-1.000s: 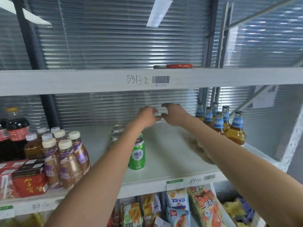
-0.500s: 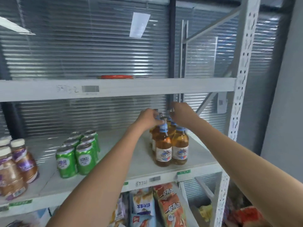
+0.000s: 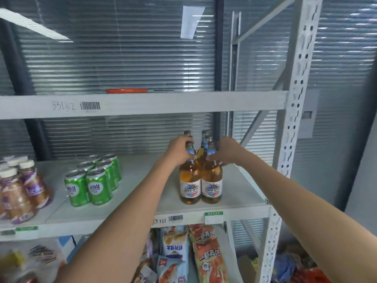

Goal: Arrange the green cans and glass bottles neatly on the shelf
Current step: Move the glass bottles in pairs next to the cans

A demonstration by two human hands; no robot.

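A grey metal shelving rack (image 3: pixel 293 119) is filling the view, and its middle shelf (image 3: pixel 142 172) is carrying all the drinks. Toward the left edge, plastic bottles with cream caps and purple labels (image 3: pixel 18 190) are crowding together. Next to them, the green cans (image 3: pixel 93 178) are standing upright in a tight two-wide block. Well apart from the cans, toward the right end, the glass bottles (image 3: pixel 201 176) of amber drink are standing in two close rows, the front pair touching. The left hand (image 3: pixel 179 149) is closing around the neck of the front left bottle. The right hand (image 3: pixel 227 151) is gripping the neck of the front right bottle. An orange-handled tool (image 3: pixel 128 90) is lying on the shelf above.
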